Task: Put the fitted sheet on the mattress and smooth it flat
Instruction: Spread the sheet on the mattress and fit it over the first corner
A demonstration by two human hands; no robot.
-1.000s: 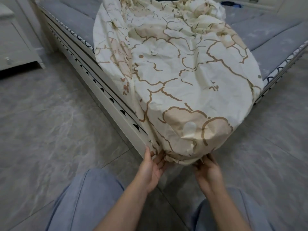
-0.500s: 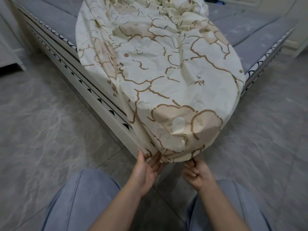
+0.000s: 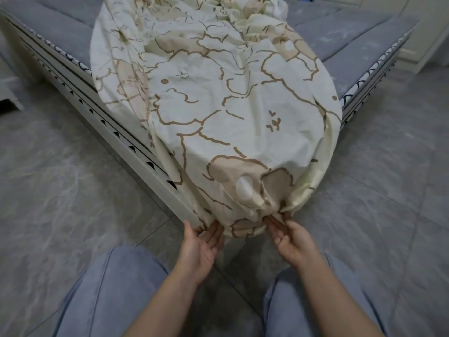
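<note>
The cream fitted sheet (image 3: 218, 113), printed with brown outlines, is draped over the near corner of the grey mattress (image 3: 352, 52) and hangs down over the bed corner. My left hand (image 3: 201, 244) lies palm up at the sheet's lower left edge, its straight fingers slipped under the hem against the white bed frame (image 3: 116, 142). My right hand (image 3: 291, 239) reaches the gathered hem at the lower right, where its fingertips and thumb pinch the bunched fabric. The far part of the sheet lies crumpled on the mattress.
Grey marbled floor tiles (image 3: 60, 190) spread to both sides of the bed corner. My knees in blue-grey trousers (image 3: 109, 300) are just below my hands. White furniture (image 3: 432, 32) stands at the far right.
My right hand has uncurled from a closed fist and now reaches up to the gathered hem. The sheet corner sits lower over the bed corner, and my left hand stays under the hem.
</note>
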